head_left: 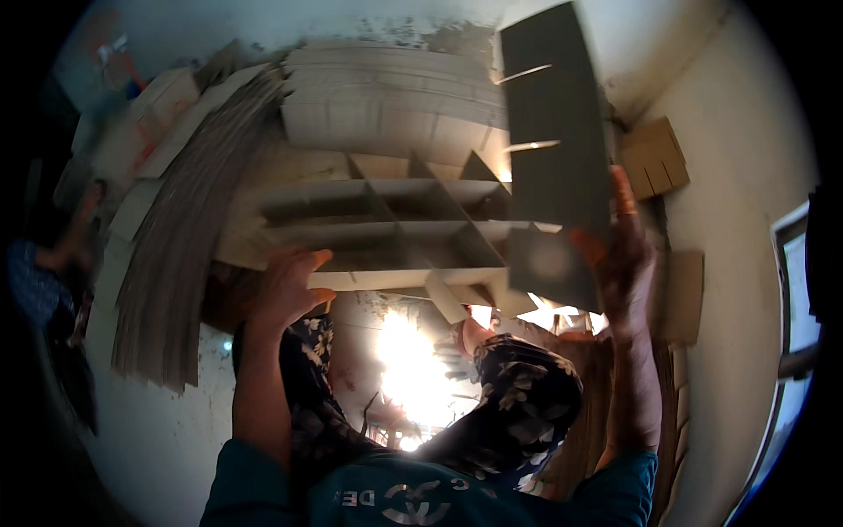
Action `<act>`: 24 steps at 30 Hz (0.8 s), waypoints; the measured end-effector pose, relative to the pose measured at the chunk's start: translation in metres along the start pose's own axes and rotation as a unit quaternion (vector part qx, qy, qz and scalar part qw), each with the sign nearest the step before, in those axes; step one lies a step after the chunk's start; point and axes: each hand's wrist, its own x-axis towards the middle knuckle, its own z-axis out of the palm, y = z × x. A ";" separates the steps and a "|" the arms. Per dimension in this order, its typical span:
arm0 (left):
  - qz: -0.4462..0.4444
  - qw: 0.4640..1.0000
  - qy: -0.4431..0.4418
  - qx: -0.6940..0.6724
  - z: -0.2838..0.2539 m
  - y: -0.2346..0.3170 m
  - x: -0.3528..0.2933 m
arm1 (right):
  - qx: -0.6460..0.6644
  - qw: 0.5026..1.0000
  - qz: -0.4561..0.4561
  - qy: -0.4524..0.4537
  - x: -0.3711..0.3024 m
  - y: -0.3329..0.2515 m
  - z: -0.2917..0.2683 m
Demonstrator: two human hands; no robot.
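Note:
A partly assembled grid of cardboard dividers (386, 278) lies in front of me, its crossing strips standing on edge. My left hand (285, 283) is at the near left end of the grid, thumb and finger apart around the end of the front strip. In my right hand (625, 263) is a long slotted cardboard strip (558, 110), gripped by its lower right edge and standing upright over the grid's right side. Two narrow slots show along its left edge. The strip's lower end hides part of the grid, and motion blurs it slightly.
A tall stack of cardboard sheets (180, 237) leans at the left, and another stack (386, 101) stands at the back. Slotted cardboard pieces (654, 158) are by the right wall. Another person (44, 272) is at the far left. Glare (408, 360) washes out the floor between my legs.

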 end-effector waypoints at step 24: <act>0.073 0.992 0.052 0.083 0.013 -0.017 0.000 | 0.008 0.935 -0.058 -0.350 0.006 -0.048 0.179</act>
